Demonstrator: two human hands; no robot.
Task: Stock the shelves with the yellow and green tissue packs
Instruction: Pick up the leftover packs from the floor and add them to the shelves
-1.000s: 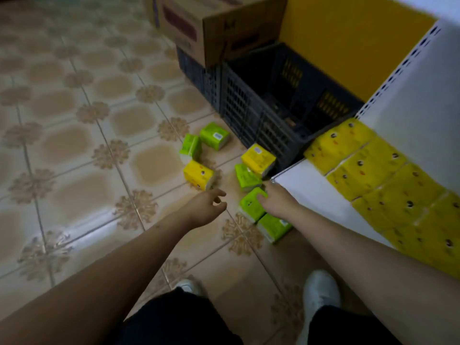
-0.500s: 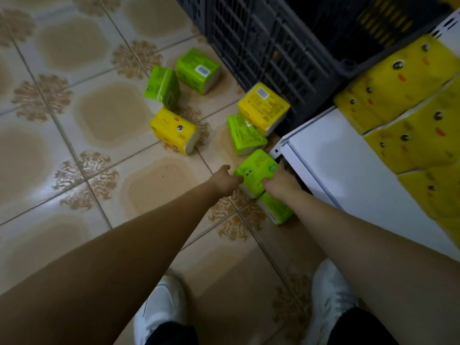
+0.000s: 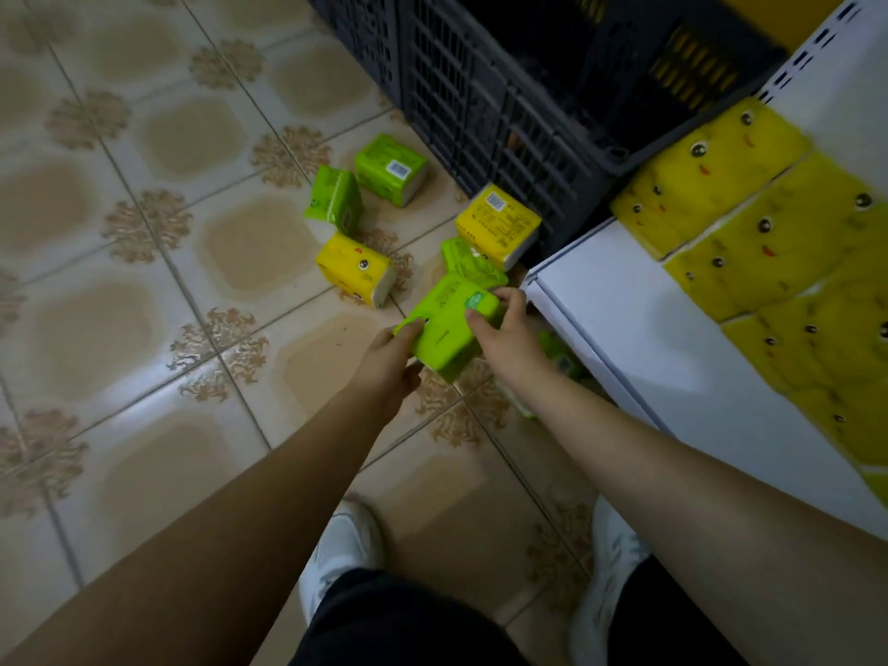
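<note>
I hold a green tissue pack [image 3: 444,324] above the tiled floor with both hands. My left hand [image 3: 387,365] grips its left end and my right hand [image 3: 504,331] grips its right side, fingers curled over the top. Loose packs lie on the floor beyond: a yellow pack [image 3: 353,269], another yellow pack [image 3: 497,225], a green pack [image 3: 468,262], a green pack [image 3: 334,199] and a green pack [image 3: 390,168]. One more green pack [image 3: 560,358] is mostly hidden under my right wrist. The white shelf [image 3: 648,338] on the right carries a row of yellow packs [image 3: 769,242].
A dark plastic crate [image 3: 504,103] stands on the floor at the top, against the shelf's end. My white shoes [image 3: 343,545] are below my arms. Patterned floor tiles [image 3: 144,305] stretch to the left.
My left hand has reached in and taken hold of the green pack beside my right hand. Both hands have lifted and turned it off the floor. The camera has tilted downward.
</note>
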